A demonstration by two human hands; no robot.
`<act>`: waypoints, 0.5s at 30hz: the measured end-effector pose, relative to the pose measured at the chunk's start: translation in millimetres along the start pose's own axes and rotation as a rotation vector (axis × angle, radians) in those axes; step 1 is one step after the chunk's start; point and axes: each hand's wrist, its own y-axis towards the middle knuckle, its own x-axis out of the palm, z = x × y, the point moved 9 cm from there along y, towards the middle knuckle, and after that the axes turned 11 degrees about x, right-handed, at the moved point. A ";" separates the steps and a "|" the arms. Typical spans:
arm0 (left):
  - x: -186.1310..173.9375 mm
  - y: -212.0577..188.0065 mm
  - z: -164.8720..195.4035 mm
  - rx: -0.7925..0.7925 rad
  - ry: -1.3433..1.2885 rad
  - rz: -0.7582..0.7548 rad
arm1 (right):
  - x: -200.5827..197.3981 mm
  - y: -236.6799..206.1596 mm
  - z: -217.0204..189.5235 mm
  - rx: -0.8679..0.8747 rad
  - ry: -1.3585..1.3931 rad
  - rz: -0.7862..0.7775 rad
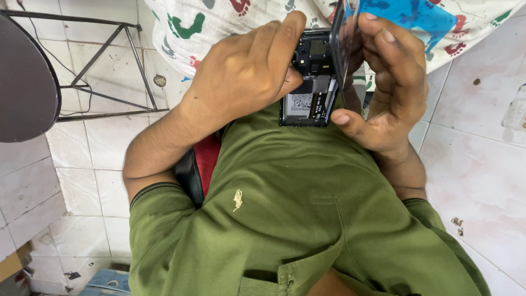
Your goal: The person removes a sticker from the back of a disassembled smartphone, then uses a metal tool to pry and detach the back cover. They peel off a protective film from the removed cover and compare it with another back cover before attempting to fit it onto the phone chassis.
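opened phone held over the lap

at the far left a dark stool (24,82) stands on the white tiled floor (476,164). the left hand (246,71) curls over the phone (309,87), fingers pressed on its upper edge, gripping it. the phone sits at centre, just above the green shirt (296,219), with a printed cloth (192,27) behind it. its back is off: a pale battery, a dark camera block and boards lie bare. the right hand (392,82) pinches the thin dark back cover (342,41), tilted up on edge beside the phone. the cover could flex and crack if twisted, and the phone could slip down onto the tiles if the grip loosens.
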 end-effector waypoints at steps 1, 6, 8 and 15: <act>2.4 0.0 0.4 -0.017 0.019 0.001 | 0.4 -0.1 0.6 0.009 -0.006 -0.002; 7.7 -4.3 1.4 -0.069 0.001 0.020 | 1.4 -1.4 2.4 0.043 -0.010 0.000; 7.6 -5.0 0.0 -0.073 -0.031 0.032 | 1.1 -0.8 2.1 0.038 -0.003 0.003; 2.2 -9.9 -10.0 -0.125 -0.385 0.040 | -0.8 -0.4 0.6 0.021 0.010 0.008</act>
